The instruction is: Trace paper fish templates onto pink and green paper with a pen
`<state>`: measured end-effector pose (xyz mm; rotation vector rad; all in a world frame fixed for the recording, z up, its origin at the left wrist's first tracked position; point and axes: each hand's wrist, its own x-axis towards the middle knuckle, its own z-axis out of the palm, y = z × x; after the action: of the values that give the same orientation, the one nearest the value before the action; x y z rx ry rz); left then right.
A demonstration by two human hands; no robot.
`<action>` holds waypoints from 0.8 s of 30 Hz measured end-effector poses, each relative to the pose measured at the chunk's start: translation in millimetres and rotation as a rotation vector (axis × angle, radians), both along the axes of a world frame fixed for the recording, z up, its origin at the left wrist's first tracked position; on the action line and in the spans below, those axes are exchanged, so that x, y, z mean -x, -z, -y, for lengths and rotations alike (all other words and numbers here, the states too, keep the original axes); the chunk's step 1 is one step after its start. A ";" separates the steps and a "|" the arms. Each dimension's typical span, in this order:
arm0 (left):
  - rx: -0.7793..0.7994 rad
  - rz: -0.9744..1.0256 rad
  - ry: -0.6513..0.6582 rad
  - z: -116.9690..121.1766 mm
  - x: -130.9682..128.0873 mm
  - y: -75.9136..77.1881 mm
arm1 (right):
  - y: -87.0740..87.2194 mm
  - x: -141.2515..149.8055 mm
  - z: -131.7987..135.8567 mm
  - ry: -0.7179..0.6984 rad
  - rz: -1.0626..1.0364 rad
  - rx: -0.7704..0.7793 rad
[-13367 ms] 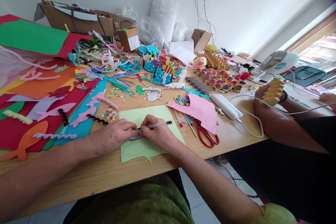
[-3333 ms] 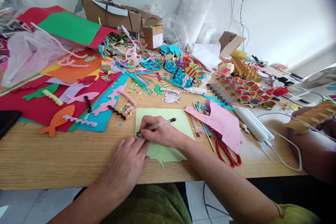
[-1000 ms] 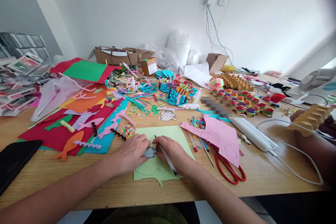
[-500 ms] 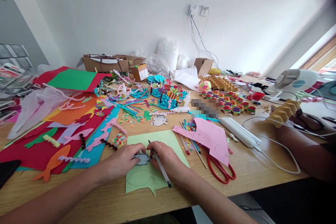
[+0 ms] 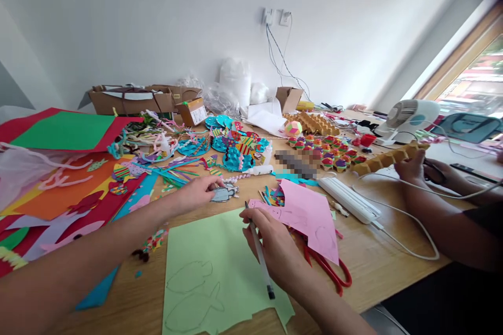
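My left hand (image 5: 201,192) pinches a grey-blue paper fish cutout (image 5: 223,193) just beyond the far edge of the light green sheet. The sheet (image 5: 231,251) lies flat in front of me, with two fish outlines drawn on its near left part and a ragged near edge. In my right hand (image 5: 271,243) is a pen (image 5: 260,256), resting between thumb and fingers above the sheet's right side. A pink paper with cut-outs (image 5: 310,214) lies beyond that hand. It partly covers red-handled scissors (image 5: 334,275).
At right, a co-worker's hands (image 5: 416,167) hold an egg-carton strip (image 5: 387,159). A white power strip (image 5: 349,199) and its cable lie nearby. Coloured paper (image 5: 94,188) covers the left side. Blue decorated plates (image 5: 238,154), a glue bottle (image 5: 261,169) and a fan (image 5: 408,118) stand farther back.
My left hand has lifted the fish cutout off the green sheet and carried it away from me, uncovering a second outline. My right hand, with the pen, has shifted right. The view has turned right.
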<state>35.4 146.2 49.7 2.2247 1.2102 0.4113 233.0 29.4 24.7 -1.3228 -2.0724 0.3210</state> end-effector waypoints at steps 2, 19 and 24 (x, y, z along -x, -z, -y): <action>-0.012 -0.032 0.015 -15.4 -8.2 5.7 | -4.8 -4.0 -3.7 0.030 0.035 0.052; -0.173 -0.430 0.115 -53.9 -21.6 20.5 | 11.4 9.6 -20.2 -0.140 0.259 0.174; -0.154 -0.483 0.128 -56.8 -25.2 20.8 | 14.7 14.2 -17.3 -0.254 0.317 0.100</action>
<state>60.6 203.0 28.9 2.6117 1.2928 -0.0986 218.8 46.6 10.0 -1.2310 -2.5289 0.3466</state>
